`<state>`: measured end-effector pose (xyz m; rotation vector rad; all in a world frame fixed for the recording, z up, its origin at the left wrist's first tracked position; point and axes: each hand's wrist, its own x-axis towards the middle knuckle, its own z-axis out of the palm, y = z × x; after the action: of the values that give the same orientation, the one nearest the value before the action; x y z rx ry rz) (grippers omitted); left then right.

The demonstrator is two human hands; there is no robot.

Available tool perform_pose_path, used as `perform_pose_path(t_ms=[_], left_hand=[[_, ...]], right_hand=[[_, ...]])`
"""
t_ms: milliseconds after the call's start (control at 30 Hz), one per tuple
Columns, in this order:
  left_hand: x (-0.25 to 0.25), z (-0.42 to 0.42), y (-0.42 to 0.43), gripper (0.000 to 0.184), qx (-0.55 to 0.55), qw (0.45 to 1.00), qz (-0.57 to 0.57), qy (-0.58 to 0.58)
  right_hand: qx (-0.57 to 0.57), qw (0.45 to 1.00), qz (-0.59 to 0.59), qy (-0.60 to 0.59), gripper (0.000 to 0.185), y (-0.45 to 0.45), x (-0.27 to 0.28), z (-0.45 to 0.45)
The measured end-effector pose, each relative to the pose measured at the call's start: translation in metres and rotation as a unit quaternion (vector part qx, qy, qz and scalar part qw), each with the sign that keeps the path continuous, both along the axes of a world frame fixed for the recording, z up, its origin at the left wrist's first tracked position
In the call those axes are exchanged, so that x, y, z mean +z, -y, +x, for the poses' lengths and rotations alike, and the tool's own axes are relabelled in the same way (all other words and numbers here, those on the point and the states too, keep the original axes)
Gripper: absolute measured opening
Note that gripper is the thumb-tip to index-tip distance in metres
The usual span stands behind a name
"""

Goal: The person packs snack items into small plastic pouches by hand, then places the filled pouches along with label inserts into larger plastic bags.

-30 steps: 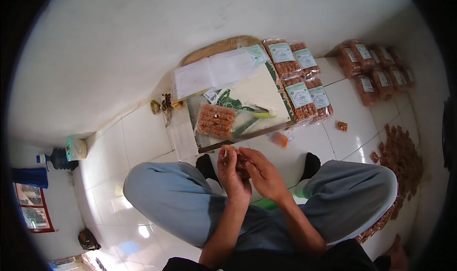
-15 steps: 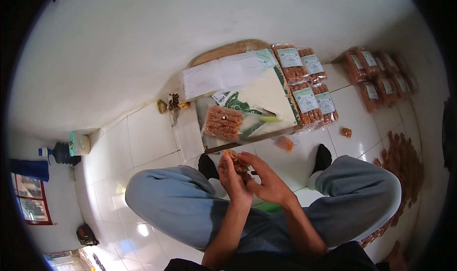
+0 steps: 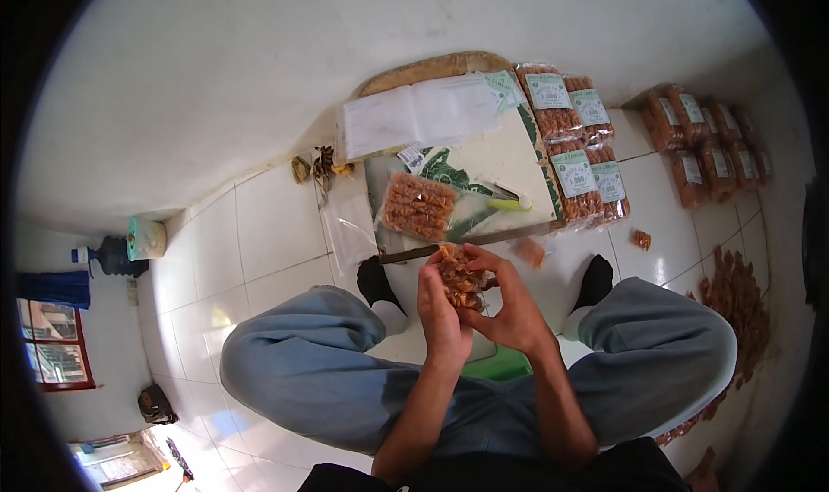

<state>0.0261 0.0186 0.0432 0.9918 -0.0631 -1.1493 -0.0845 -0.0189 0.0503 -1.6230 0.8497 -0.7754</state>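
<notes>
Between my two hands is a bunch of small wrapped brown pieces [image 3: 461, 282]. My left hand [image 3: 442, 319] curls round its left side, and my right hand [image 3: 509, 309] grips it from the right, fingers at the top and thumb below. Just beyond them, a clear bag of brown pieces in rows [image 3: 418, 207] lies on a low board [image 3: 471, 159]. A green-handled cutting tool [image 3: 509, 202] rests to the right of that bag. White plastic sheets [image 3: 419, 114] and green labels [image 3: 503, 90] lie at the board's far side.
Labelled packs [image 3: 574, 179] stand along the board's right edge, with more packs [image 3: 688, 116] by the wall. Loose wrapped pieces [image 3: 734, 306] are heaped on the floor at right. A small packet [image 3: 528, 251] lies before the board. A green object [image 3: 498, 365] sits between my legs.
The view has shifted, so the board and packs appear further right. Both hands have moved up and right in view, and more of the bunch shows between them.
</notes>
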Motion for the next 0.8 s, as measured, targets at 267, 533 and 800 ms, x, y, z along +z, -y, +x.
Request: perform_pose_path(t_ms=[267, 533, 800], left_hand=[[0.004, 0.004, 0.006, 0.036, -0.004, 0.999, 0.042, -0.023], [-0.008, -0.001, 0.008, 0.053, -0.019, 0.998, 0.054, 0.028], [-0.012, 0.002, 0.006, 0.063, -0.099, 0.994, 0.043, 0.013]], right_hand=[[-0.022, 0.999, -0.017, 0.019, 0.076, 0.002, -0.003, 0.002], [-0.049, 0.992, -0.101, -0.058, 0.071, 0.003, -0.012, -0.001], [-0.071, 0.991, -0.109, -0.038, 0.074, 0.002, -0.019, -0.005]])
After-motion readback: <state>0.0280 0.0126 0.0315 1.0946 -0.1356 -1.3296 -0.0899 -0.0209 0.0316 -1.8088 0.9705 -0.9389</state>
